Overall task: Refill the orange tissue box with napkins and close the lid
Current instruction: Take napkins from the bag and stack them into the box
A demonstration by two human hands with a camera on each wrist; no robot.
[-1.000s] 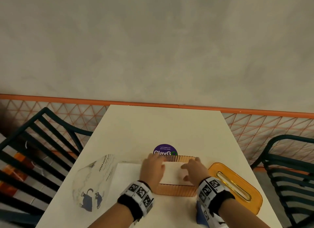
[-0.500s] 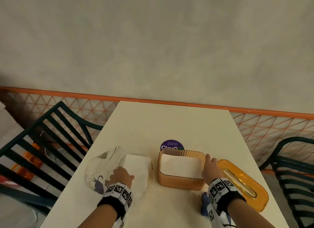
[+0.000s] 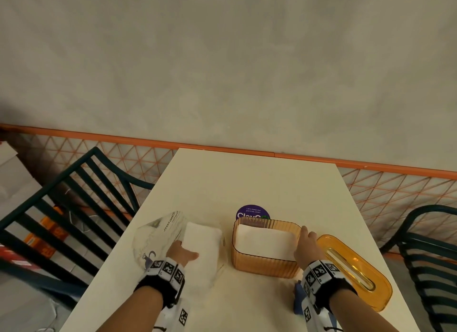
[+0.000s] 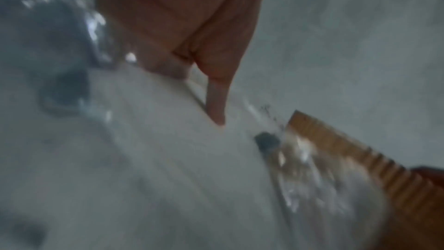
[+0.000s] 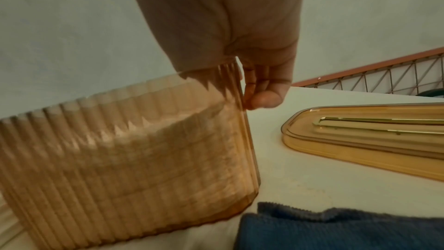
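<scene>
The orange tissue box [image 3: 265, 265] stands ribbed and lidless on the table, holding a low layer of white napkins [image 3: 264, 240]. My right hand [image 3: 306, 245] grips its right end wall; in the right wrist view the curled fingers [image 5: 261, 90] sit outside the box [image 5: 125, 155]. The orange lid [image 3: 353, 270] [image 5: 360, 140] lies slot-up just right of the box. My left hand [image 3: 183, 253] grips a white napkin stack [image 3: 202, 242] in a clear plastic wrap [image 3: 155, 235], thumb on top, fingers down its left side. The left wrist view is blurred: thumb [image 4: 216, 105], napkins [image 4: 156, 149].
A folded blue cloth [image 3: 299, 299] [image 5: 336, 231] lies under my right wrist at the table's near edge. A purple round sticker [image 3: 252, 213] sits behind the box. Dark slatted chairs stand left [image 3: 74, 208] and right [image 3: 432, 257] of the table [image 3: 247, 178]; a wall is beyond.
A second ago both hands rested on the napkins in the box. My left hand has moved left onto the wrapped stack; my right hand has shifted to the box's right end.
</scene>
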